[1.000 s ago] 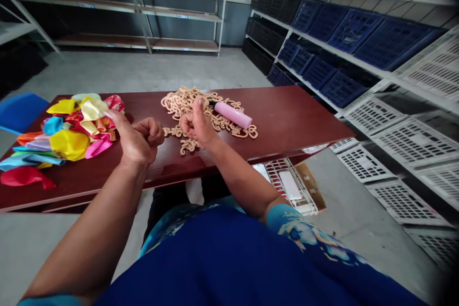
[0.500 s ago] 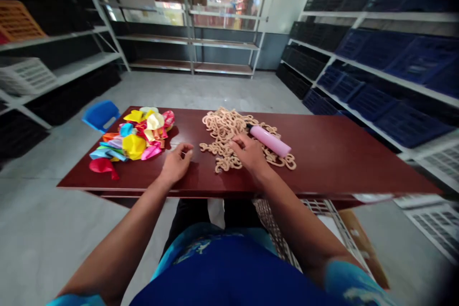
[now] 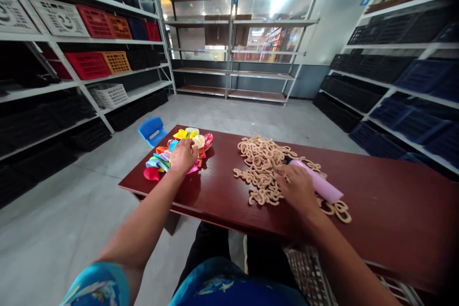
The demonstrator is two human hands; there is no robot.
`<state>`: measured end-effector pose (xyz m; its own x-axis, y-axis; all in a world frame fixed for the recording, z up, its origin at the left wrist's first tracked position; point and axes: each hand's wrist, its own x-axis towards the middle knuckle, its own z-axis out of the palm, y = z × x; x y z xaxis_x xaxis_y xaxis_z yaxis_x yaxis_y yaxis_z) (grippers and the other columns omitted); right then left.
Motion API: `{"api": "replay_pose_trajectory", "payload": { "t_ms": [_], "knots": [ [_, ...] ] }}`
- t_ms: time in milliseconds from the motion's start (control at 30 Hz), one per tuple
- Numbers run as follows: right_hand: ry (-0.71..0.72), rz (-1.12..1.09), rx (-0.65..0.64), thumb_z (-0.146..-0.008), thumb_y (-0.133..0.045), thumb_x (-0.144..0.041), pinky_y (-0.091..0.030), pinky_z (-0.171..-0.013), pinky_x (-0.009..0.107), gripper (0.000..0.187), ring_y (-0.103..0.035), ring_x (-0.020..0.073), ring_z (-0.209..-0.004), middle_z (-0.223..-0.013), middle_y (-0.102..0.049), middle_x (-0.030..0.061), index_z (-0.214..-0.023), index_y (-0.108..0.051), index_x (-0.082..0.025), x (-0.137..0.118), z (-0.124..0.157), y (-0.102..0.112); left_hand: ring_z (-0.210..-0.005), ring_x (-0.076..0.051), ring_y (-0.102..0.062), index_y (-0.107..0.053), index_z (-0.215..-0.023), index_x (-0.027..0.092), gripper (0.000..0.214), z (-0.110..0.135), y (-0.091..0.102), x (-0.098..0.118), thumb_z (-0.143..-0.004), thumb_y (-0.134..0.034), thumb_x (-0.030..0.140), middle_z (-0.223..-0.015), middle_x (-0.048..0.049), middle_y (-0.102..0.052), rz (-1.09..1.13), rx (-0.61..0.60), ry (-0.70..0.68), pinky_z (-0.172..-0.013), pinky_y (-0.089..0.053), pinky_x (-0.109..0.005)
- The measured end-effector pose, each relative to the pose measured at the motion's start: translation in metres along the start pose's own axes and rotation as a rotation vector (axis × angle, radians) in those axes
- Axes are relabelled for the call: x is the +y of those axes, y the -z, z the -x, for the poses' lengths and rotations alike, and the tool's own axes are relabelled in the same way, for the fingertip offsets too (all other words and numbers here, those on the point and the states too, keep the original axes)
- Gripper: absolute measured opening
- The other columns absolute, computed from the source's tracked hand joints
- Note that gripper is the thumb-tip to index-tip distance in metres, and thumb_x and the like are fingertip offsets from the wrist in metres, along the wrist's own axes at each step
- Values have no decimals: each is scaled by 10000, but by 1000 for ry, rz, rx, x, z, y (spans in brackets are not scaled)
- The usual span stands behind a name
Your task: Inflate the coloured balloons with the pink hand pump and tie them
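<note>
On the dark red table (image 3: pixel 376 210) lies a heap of flat coloured balloons (image 3: pixel 163 158) at the left end. My left hand (image 3: pixel 183 157) rests on top of this heap, fingers curled down into it. To the right lies a pile of beige S-shaped clips (image 3: pixel 263 162) with a pink hand pump (image 3: pixel 319 185) lying across it. My right hand (image 3: pixel 299 190) lies on the clip pile, just left of the pump and touching its side, fingers bent down among the clips. What either hand grips is hidden under the fingers.
A small blue chair (image 3: pixel 152 130) stands beyond the table's left end. Shelving with red, orange and white crates (image 3: pixel 89 43) lines the left wall; blue and black crates (image 3: pixel 412 91) fill the right shelves. A white crate (image 3: pixel 311 272) sits under the table by my legs.
The camera has tilted up and swung left. My left hand moved from the bare table onto the balloon heap. My right hand stayed on the clip pile beside the pump.
</note>
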<state>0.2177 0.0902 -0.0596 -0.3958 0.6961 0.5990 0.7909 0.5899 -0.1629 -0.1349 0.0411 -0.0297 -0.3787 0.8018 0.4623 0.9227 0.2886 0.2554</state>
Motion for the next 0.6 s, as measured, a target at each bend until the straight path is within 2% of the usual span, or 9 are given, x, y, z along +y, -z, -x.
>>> {"api": "replay_pose_trajectory", "payload": {
  "t_ms": [167, 267, 333, 400, 500, 567, 600],
  "knots": [
    [-236, 228, 7, -802, -441, -390, -333, -881, 395, 312, -468, 254, -1022, -1041, -584, 96, -1003, -559, -182, 43, 23, 15, -943, -301, -514, -605, -950, 159, 385, -22, -5, -9, -731, -525, 466, -997, -150, -555, -104, -136, -29, -789, -397, -375],
    [-369, 305, -40, -780, -446, -440, -352, -863, 422, 419, -455, 286, -1043, -1138, -558, 98, -1108, -517, -189, 59, 39, 22, -925, -288, -514, -636, -877, 179, 316, -29, -8, -15, -769, -481, 432, -974, -143, -559, -92, -196, -31, -763, -400, -366],
    [-427, 310, -58, -781, -435, -454, -365, -854, 431, 463, -452, 295, -1051, -1190, -535, 92, -1163, -487, -197, 65, 47, 23, -899, -281, -518, -646, -835, 179, 342, -32, -7, -18, -790, -439, 447, -954, -142, -557, -57, -202, -6, -746, -402, -368],
    [-436, 283, -64, -788, -428, -448, -369, -861, 427, 480, -446, 288, -1069, -1220, -516, 91, -1192, -468, -193, 69, 52, 23, -898, -293, -514, -640, -864, 160, 370, -35, -4, -18, -794, -425, 453, -969, -158, -542, -24, -168, 44, -753, -401, -390],
    [-419, 257, -54, -796, -425, -420, -363, -888, 424, 474, -431, 276, -1098, -1240, -499, 92, -1207, -460, -186, 69, 55, 21, -1024, -334, -450, -566, -1066, 127, 362, -36, 1, -10, -776, -475, 323, -1107, -195, -477, -16, 12, 80, -835, -363, -436],
    [-412, 256, -32, -801, -422, -406, -356, -904, 427, 469, -422, 273, -1108, -1254, -488, 85, -1215, -452, -186, 67, 56, 19, -1095, -335, -399, -530, -1126, 148, 369, -34, 0, 2, -767, -468, 204, -1166, -187, -448, -9, 80, -32, -892, -323, -443],
    [-412, 254, -19, -802, -423, -401, -355, -908, 429, 468, -420, 272, -1110, -1256, -486, 82, -1217, -449, -187, 65, 57, 18, -1105, -326, -395, -546, -1102, 167, 347, -32, -3, 10, -769, -451, 167, -1156, -173, -462, 9, 55, -122, -910, -310, -437]
  ]
}}
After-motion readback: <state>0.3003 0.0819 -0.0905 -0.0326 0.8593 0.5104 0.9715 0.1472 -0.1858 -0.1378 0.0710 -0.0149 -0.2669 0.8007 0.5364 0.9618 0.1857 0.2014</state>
